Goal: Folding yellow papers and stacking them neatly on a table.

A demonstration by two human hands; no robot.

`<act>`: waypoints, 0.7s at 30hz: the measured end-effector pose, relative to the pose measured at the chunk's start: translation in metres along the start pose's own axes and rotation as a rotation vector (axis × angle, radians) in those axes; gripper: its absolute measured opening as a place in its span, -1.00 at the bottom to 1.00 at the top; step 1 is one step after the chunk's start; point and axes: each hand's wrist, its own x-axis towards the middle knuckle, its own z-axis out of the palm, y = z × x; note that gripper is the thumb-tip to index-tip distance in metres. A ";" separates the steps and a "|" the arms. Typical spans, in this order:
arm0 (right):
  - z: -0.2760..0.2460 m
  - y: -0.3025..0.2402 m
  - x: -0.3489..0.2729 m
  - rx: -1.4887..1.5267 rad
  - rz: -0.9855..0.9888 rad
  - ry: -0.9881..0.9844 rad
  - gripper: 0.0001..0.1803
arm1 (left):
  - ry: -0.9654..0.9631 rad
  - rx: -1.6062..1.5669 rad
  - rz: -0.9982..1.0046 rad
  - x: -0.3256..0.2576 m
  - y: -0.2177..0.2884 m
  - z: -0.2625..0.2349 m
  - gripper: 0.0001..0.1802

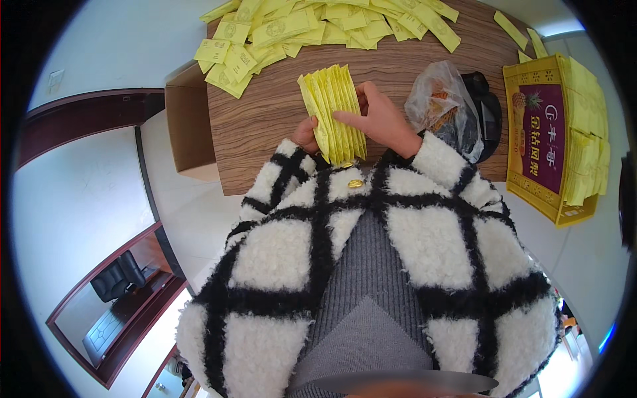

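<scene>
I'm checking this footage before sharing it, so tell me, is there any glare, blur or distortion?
Head view: dark-red woodwork bends near the rim, and the corners go black; a bright patch at lower right looks washed out; the dark strip along the bottom edge is blurred; the held packets look fairly sharp.

Wide fisheye head view: faces steeply down over coat front [273, 255] toward nearby tabletop [255, 132].

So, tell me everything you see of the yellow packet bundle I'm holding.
The yellow packet bundle is thin, slightly wavy, paper-looking sleeves side by side, a little fanned at the top, held above the wood-grain table. Your left hand holds its left side; your right hand touches its right side.
</scene>
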 end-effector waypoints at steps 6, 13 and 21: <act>0.000 0.008 0.002 -0.040 -0.013 0.044 -0.28 | 0.036 0.023 -0.008 0.000 0.001 0.003 -0.15; 0.001 0.021 0.009 -0.057 -0.036 0.056 -0.31 | -0.004 -0.009 -0.021 0.003 0.005 0.012 -0.22; -0.013 0.073 0.037 0.032 0.084 -0.004 -0.46 | 0.318 -0.093 -0.060 0.021 0.002 0.033 -0.48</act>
